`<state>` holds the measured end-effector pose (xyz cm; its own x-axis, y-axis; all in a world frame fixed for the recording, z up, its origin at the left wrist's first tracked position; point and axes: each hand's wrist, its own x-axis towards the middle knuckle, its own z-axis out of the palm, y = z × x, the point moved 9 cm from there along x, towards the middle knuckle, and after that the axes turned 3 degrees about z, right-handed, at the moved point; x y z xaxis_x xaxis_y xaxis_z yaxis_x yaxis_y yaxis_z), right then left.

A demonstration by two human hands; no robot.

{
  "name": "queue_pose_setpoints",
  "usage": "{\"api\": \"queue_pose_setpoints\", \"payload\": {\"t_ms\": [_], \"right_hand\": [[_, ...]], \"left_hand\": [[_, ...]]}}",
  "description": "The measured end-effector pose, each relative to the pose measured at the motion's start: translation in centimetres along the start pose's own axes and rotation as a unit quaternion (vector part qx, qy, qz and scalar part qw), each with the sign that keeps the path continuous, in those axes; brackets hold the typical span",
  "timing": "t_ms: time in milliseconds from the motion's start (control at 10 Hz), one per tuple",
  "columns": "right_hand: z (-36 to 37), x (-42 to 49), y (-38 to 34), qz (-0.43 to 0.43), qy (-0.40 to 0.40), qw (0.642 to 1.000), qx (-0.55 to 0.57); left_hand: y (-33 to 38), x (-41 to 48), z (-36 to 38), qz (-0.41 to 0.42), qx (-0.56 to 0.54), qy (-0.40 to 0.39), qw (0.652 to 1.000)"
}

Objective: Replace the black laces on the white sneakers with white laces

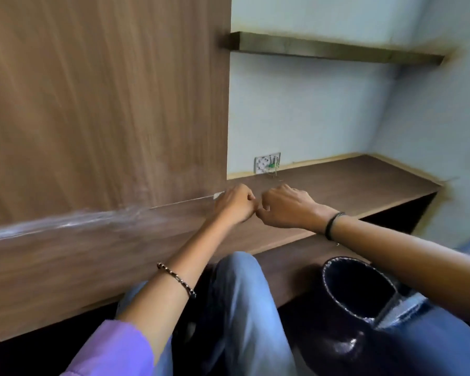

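Two hands meet over the far counter (pixel 350 180). Left hand (pixel 235 203) grips the white lace (pixel 174 203), which trails left, blurred. Right hand (pixel 285 207) fingers (pixel 266 202) are curled; what they pinch, cannot tell. Sneakers unseen. Advised: keep the lace taut and untwisted.

Matt wood-grain desk (pixel 350 183); glossy dark shoe (pixel 358 321); denim jeans (pixel 242 294).

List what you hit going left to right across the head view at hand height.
blurred white strand → left hand → right hand → black wristband. Skipped the wall socket: it sits above the gap between the hands, so its slot is unclear.
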<state>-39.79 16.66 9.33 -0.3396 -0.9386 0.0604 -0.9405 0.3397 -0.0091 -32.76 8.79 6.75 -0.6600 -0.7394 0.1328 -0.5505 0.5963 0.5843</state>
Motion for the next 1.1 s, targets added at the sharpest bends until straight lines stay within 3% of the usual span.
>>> {"api": "queue_pose_setpoints", "payload": {"t_ms": [300,600,900,1100], "right_hand": [[8.6,10.5,-1.9,0.012,-0.051,0.978,0.2],[15.3,16.0,0.1,0.09,-0.048,0.932,0.348],[16.8,16.4,-2.6,0.053,-0.006,0.922,0.384],[14.5,14.7,-2.2,0.081,0.033,0.951,0.297]], "left_hand": [[-12.9,2.7,3.0,-0.167,-0.134,-0.011,0.977],[-16.2,6.5,5.8,-0.174,-0.262,0.02,0.949],[-19.7,6.0,4.6,-0.201,-0.273,0.055,0.939],[-19.0,4.5,3.3,-0.178,-0.225,0.067,0.955]]}}
